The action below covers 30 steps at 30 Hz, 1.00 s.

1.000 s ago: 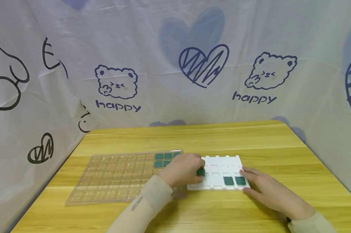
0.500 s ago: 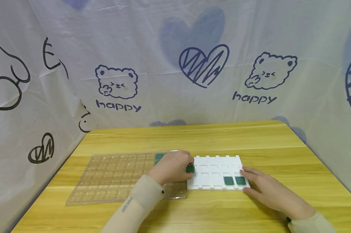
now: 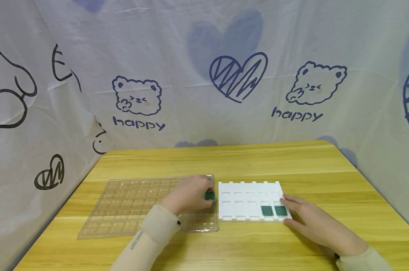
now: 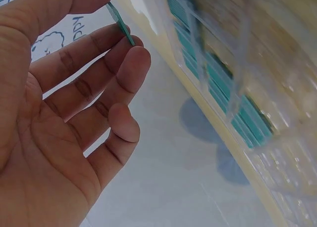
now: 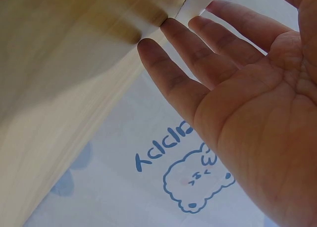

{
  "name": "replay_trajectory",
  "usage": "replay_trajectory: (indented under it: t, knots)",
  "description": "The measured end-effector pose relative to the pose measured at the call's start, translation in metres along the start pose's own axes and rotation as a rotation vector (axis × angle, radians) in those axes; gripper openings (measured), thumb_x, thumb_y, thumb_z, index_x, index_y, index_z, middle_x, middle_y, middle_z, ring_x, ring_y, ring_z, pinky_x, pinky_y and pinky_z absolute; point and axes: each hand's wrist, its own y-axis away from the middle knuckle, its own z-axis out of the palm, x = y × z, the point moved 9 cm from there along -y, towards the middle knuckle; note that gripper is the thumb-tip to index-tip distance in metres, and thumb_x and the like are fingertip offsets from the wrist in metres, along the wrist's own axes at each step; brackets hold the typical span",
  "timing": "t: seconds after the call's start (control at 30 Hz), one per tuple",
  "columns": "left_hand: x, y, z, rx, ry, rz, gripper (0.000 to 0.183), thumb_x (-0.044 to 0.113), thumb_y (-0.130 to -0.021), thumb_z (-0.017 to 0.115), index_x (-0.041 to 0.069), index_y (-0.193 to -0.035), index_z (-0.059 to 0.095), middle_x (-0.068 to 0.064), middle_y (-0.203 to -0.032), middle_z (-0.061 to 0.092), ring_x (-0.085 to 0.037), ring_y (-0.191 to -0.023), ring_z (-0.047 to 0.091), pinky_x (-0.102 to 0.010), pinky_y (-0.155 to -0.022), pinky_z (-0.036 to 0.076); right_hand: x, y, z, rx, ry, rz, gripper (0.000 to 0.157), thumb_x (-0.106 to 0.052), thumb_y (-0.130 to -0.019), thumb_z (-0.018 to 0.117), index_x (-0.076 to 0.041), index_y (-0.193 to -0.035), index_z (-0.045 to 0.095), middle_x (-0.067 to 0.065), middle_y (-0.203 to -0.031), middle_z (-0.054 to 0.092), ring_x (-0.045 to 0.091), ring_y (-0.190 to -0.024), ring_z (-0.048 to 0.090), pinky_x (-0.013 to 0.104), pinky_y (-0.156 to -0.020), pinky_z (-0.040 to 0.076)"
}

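My left hand (image 3: 188, 194) pinches a thin green square chip (image 3: 209, 196) between thumb and fingertips, above the right end of the clear plastic tray (image 3: 133, 205). In the left wrist view the chip (image 4: 120, 23) is seen nearly edge-on, while the little finger curls free. Several teal chips (image 4: 228, 93) sit in the clear tray's pockets there; in the head view my hand mostly hides them. My right hand (image 3: 313, 222) rests at the right edge of the white tray (image 3: 242, 188), fingers extended. Two green chips (image 3: 267, 210) lie side by side in that tray's front right pockets.
Both trays lie side by side on a yellow wood-grain table (image 3: 258, 162), with a narrow gap between them. A white cloth (image 3: 197, 124) printed with hearts and bears hangs behind the table and along its sides.
My left hand has moved left with the green chip, from over the white tray's left end to over the clear tray. My right hand has stayed put.
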Motion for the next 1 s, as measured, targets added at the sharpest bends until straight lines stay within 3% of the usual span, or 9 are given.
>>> replay_trajectory:
  t: [0.33, 0.7, 1.0]
  knots:
    - [-0.018, 0.010, 0.002, -0.014, -0.013, -0.031, 0.010, 0.025, -0.083, 0.078, 0.018, -0.085, 0.070, 0.007, -0.080, 0.064, -0.007, -0.066, 0.050, -0.024, -0.059, 0.044, 0.001, 0.000, 0.001, -0.019, -0.006, 0.009, 0.054, -0.029, -0.096, 0.067, -0.001, -0.141, 0.056, 0.018, -0.148, 0.052, 0.037, -0.132, 0.054, 0.054, -0.104, 0.046]
    - [-0.039, 0.017, 0.011, -0.020, -0.003, -0.084, 0.014, 0.025, -0.081, 0.081, 0.019, -0.081, 0.069, 0.009, -0.074, 0.061, -0.008, -0.065, 0.049, -0.025, -0.059, 0.044, 0.000, 0.001, 0.000, 0.006, 0.005, 0.000, 0.054, -0.029, -0.095, 0.068, -0.001, -0.140, 0.057, 0.018, -0.146, 0.054, 0.037, -0.130, 0.055, 0.054, -0.104, 0.046]
    - [-0.046, 0.020, 0.014, -0.030, 0.004, -0.094, 0.013, 0.025, -0.080, 0.081, 0.021, -0.077, 0.069, 0.011, -0.070, 0.058, -0.008, -0.063, 0.045, -0.027, -0.058, 0.042, 0.000, 0.000, 0.000, 0.002, 0.003, 0.000, 0.054, -0.029, -0.095, 0.069, -0.001, -0.140, 0.057, 0.018, -0.146, 0.054, 0.037, -0.131, 0.055, 0.054, -0.104, 0.046]
